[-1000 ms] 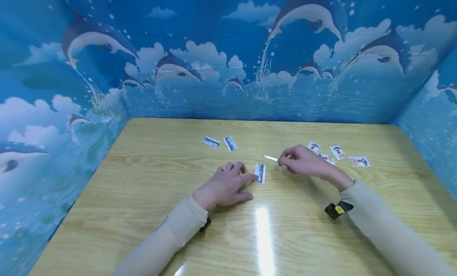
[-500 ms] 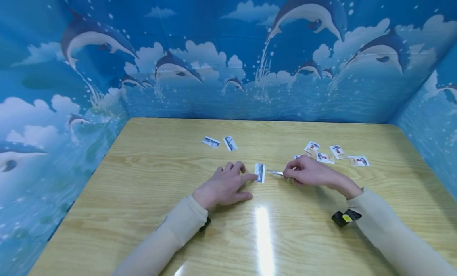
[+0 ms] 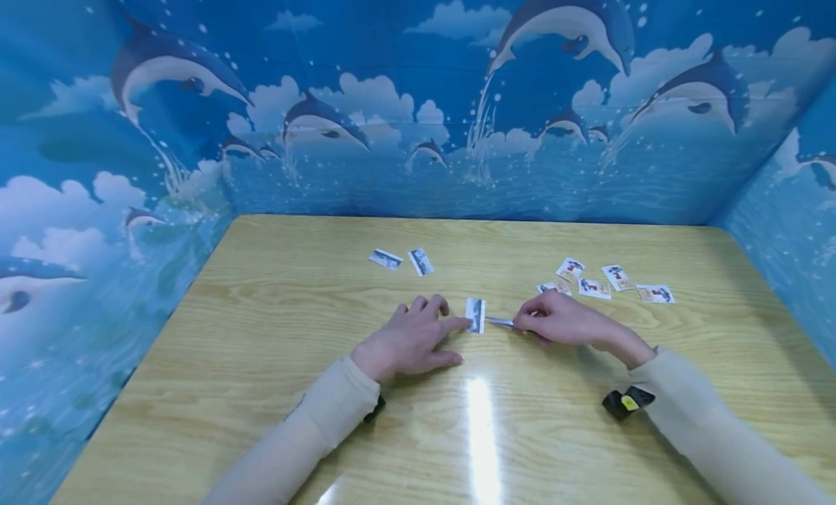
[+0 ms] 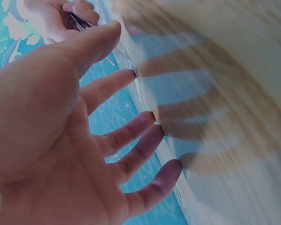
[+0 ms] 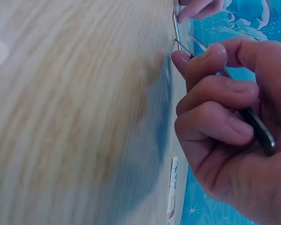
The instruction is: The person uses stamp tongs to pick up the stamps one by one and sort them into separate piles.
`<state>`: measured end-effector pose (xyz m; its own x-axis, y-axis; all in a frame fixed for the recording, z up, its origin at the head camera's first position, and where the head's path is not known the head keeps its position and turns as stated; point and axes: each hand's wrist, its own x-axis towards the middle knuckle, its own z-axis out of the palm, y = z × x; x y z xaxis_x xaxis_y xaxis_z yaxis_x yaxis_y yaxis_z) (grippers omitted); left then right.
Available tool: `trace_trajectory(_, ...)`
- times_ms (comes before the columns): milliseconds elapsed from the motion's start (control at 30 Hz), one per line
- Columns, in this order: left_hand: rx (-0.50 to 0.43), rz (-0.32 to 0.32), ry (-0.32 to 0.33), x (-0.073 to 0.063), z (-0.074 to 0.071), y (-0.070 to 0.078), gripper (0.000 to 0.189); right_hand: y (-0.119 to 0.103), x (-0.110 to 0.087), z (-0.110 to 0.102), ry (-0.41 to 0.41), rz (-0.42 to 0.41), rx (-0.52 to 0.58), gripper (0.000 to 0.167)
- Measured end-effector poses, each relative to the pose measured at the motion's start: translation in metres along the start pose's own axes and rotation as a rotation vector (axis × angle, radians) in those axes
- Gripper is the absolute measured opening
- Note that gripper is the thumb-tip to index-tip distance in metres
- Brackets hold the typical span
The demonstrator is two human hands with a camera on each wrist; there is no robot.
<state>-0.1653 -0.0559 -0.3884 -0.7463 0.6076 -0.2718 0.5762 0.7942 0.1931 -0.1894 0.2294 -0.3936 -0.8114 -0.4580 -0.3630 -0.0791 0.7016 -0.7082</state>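
Observation:
In the head view a small printed card (image 3: 480,311) with a grey picture lies near the middle of the wooden table. My left hand (image 3: 413,338) spreads over the table, and its index fingertip rests on the card's left side. Tweezers (image 3: 501,321) are pinched in my right hand (image 3: 558,318), their tips close to the card's right edge; whether they touch it I cannot tell. The right wrist view shows the tweezers' dark end (image 5: 261,133) under curled fingers and two slightly parted tips. Straight left fingers (image 4: 145,145) touch the tabletop in the left wrist view.
Two similar grey cards (image 3: 386,259) lie farther back to the left. Several cards with coloured figures (image 3: 594,288) lie behind and right of my right hand. A dolphin-printed cloth (image 3: 418,164) stands behind the table (image 3: 294,302).
The right hand with the tweezers has come nearer to me, bringing the tips from behind the card to its right edge. Coloured cards behind that hand are uncovered. The left hand stays put.

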Motion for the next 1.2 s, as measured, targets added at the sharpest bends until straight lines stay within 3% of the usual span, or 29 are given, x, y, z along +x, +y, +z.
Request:
trace_trajectory(367,0.001,0.018,0.010,0.000,0.000,-0.001,0.061,-0.003,0.005,0.006,0.000,0.001,0.021,0.025)
trace_trajectory(933,-0.009,0.018,0.017,-0.002,0.000,-0.002,0.062,0.001,0.006,0.011,0.029,-0.100,0.063,0.023)
trace_trajectory(1200,-0.085,0.053,0.084,-0.009,0.004,-0.008,0.058,0.000,0.005,0.011,0.070,-0.099,0.076,0.024)
